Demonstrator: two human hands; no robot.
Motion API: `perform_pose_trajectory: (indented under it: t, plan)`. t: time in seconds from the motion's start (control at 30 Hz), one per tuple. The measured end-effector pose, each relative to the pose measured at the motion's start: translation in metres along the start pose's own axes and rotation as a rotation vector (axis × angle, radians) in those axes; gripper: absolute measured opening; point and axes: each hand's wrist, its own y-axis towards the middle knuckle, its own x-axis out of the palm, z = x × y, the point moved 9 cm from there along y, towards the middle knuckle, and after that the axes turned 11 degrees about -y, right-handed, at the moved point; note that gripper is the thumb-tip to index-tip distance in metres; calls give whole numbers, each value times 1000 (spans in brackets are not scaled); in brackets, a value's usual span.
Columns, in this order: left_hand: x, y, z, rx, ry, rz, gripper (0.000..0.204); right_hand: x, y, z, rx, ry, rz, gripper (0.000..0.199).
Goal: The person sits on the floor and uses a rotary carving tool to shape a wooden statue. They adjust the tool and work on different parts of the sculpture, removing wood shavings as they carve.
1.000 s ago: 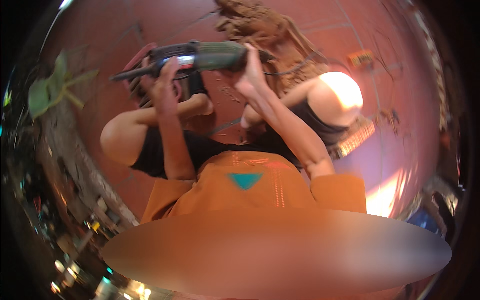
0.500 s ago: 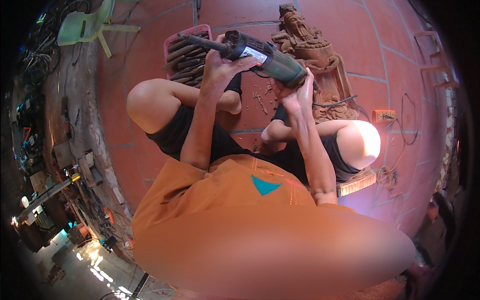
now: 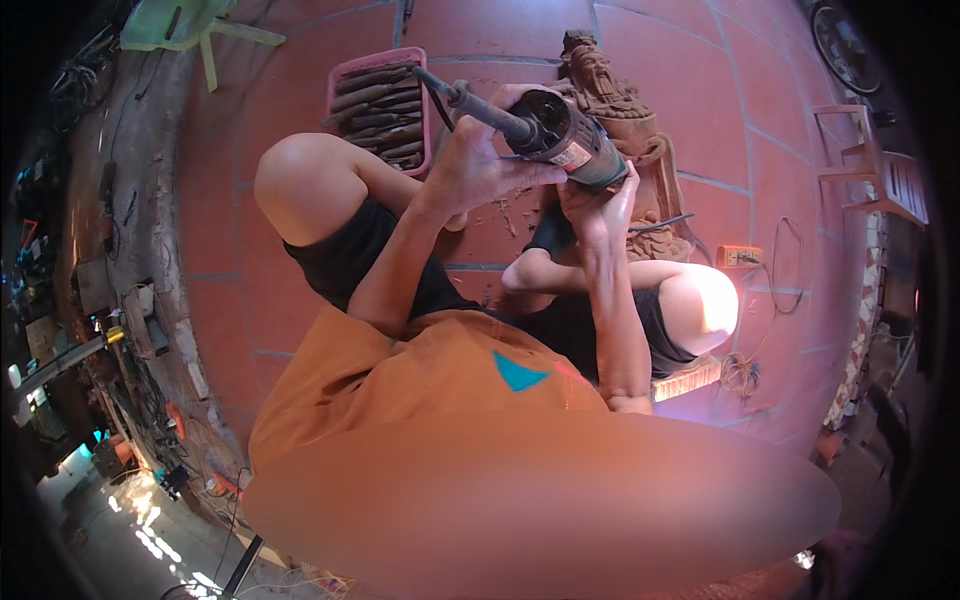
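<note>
While a green plastic chair is seen at the far upper left on the red tiled floor, a pink tray filled with dark carving tools is found just left of the left grip, also on the floor. The left hand is closed around the front of a power die grinder, its fingers wrapped over the neck where the long dark shaft begins; that shaft is pointed up and to the left, beyond the grip, over the tray's edge. The grinder's dark green body is held tilted, raised above the person's bent knees. The right hand is clamped on the rear underside of the same tool, just right of and below the left grip, so both grips are shut on the grinder and nearly touch. Beyond the two grips, a carved wooden figure of a bearded man is laid on the floor, partly hidden by the tool. Wood chips are scattered beneath the hands. Farther right, an orange power strip with its cable is seen on the tiles, and a red plastic chair is placed at the right edge.
</note>
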Motion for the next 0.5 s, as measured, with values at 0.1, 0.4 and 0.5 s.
perform_pose_trajectory:
  t: [0.1,0.4,0.5]
  plan:
    - [2,-1,12,30,73,21,74,3,0,2,23,73,-38,54]
    - [5,-3,23,136,55,25,73,6,-5,2,12,15,-69,54]
    - [8,-5,22,112,42,14,73,6,-4,1,-2,23,-93,60]
